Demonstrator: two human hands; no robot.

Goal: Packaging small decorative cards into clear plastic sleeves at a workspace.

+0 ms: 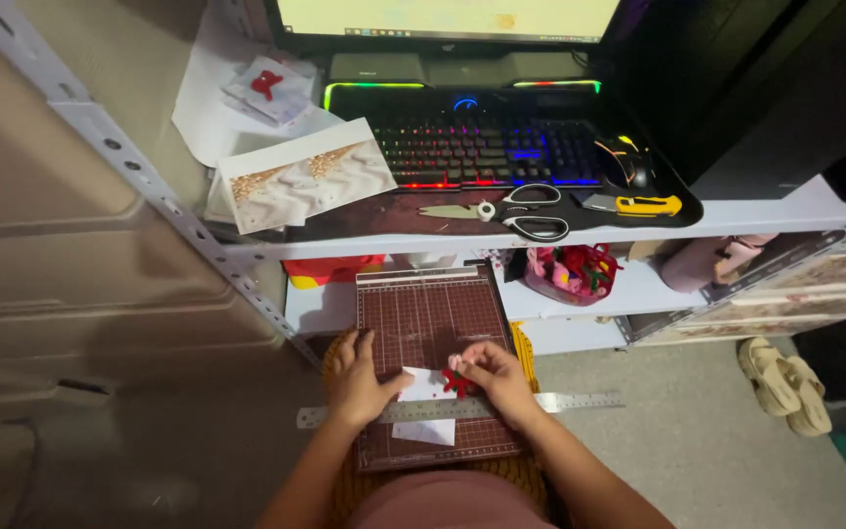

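1. Head view: your left hand (359, 384) lies flat, fingers spread, pressing on the white paper piece (427, 407) and the steel ruler (462, 408) that crosses it.
2. Your right hand (494, 377) is pinched on a small red ornament (457, 383), which sits on the upper edge of the paper, just above the ruler; its exact shape is too small to tell, possibly a bow.
3. Paper, ruler and ornament all rest on a dark brown gridded cutting mat (428, 323) in front of you, which lies over a woven yellow-brown pad (524, 355).
4. On the shelf above the mat, black-handled scissors (531, 211) lie beside a yellow utility knife (644, 206), near a backlit keyboard (487, 147).
5. To the left of the keyboard, a pale printed card (305, 174) lies tilted, and behind it sits a clear packet with a red piece (268, 86) inside.
6. On the floor at the right stands a pair of beige sandals (785, 382), well apart from your hands.
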